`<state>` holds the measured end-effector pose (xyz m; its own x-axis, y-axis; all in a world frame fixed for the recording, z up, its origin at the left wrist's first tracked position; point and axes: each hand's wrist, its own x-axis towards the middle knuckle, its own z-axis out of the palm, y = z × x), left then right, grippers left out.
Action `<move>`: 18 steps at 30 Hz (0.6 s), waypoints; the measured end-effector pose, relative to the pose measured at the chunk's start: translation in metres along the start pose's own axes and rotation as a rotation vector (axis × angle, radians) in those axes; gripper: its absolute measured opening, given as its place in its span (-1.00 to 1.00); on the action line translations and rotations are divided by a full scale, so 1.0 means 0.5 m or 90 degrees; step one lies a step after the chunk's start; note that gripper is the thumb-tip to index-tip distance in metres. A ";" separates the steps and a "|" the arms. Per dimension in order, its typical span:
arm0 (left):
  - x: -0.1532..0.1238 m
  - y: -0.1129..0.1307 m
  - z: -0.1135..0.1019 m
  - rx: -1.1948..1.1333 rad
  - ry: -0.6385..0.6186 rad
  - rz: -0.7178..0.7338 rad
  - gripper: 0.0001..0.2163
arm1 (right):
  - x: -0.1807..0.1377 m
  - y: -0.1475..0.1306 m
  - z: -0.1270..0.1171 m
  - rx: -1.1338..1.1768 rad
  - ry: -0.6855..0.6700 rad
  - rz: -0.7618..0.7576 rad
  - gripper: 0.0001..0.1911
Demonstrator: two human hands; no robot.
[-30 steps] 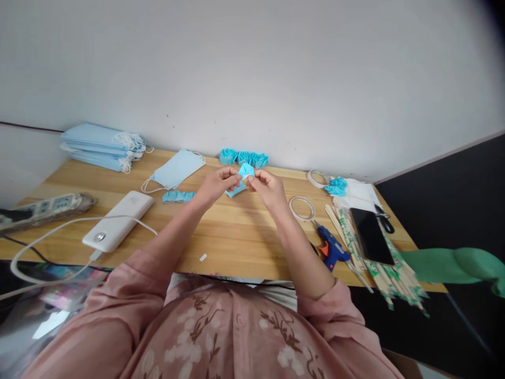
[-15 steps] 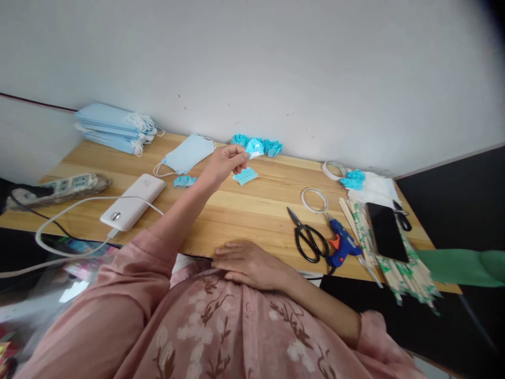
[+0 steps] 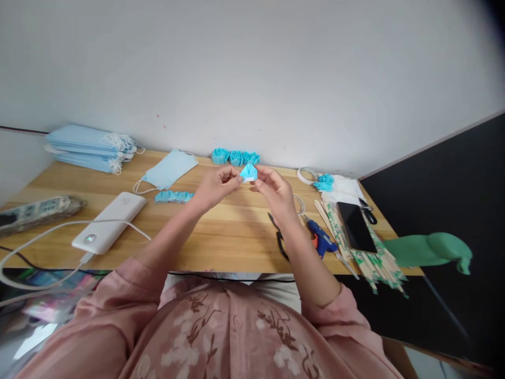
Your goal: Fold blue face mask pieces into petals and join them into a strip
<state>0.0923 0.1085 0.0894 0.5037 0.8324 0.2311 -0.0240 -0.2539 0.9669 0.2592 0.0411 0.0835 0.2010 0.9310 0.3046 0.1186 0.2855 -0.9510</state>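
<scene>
My left hand and my right hand meet above the middle of the wooden table, both pinching a small folded piece of blue mask fabric. Behind it, against the wall, lies a row of rolled blue fabric pieces. A gathered blue strip lies on the table to the left of my left hand. A flat blue face mask lies further back left.
A stack of face masks sits back left. A white power bank with cable and a power strip lie left. Scissors, a blue glue gun, tape rings, a phone and wooden sticks lie right.
My right hand rose from my lap back to the blue piece held by my left hand. The left hand drew back from the far row. The loose blue scrap beneath is no longer seen.
</scene>
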 end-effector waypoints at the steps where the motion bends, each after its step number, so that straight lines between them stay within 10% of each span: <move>1: 0.001 -0.004 0.000 0.022 0.007 0.009 -0.82 | 0.005 0.004 0.006 0.000 0.002 0.003 -0.64; 13: 0.035 -0.054 0.004 -0.035 0.148 -0.037 -0.80 | 0.059 0.038 0.035 -0.254 0.181 -0.169 -0.81; 18: 0.029 -0.082 0.005 -0.023 0.189 -0.056 -0.81 | 0.050 0.068 0.053 -0.457 0.117 -0.296 -0.85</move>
<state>0.1027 0.1297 0.0528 0.2311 0.9592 0.1626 -0.0256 -0.1610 0.9866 0.2423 0.0802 0.0575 0.1260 0.6866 0.7160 0.7989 0.3577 -0.4835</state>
